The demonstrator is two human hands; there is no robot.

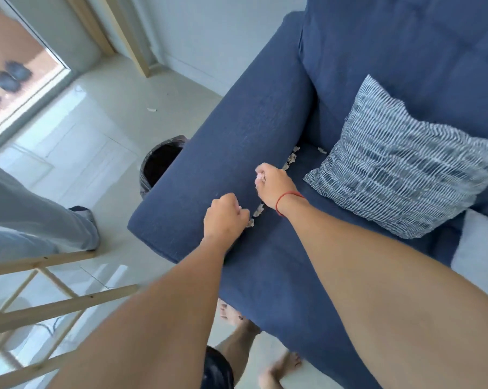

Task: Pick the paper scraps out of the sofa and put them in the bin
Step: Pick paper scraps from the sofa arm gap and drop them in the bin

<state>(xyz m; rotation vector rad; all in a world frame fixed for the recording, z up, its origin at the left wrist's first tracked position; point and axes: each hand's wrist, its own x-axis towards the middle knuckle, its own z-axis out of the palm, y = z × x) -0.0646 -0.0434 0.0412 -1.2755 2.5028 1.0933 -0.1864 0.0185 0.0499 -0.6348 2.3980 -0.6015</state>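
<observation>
Scraps (258,210) line the sofa (265,262) seat's armrest-side crevice. Both hands, left (226,217) and right (273,184), are fisted on gathered paper; next comes carrying them over the armrest (223,153) to the bin (160,164).

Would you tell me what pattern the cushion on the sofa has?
Broken white and blue stripes on the cushion, clearest in the head view.

The blue sofa (265,130) carries a striped cushion (400,175) on its seat; paper scraps (292,157) lie left of the cushion, in the crease beside the armrest.
</observation>
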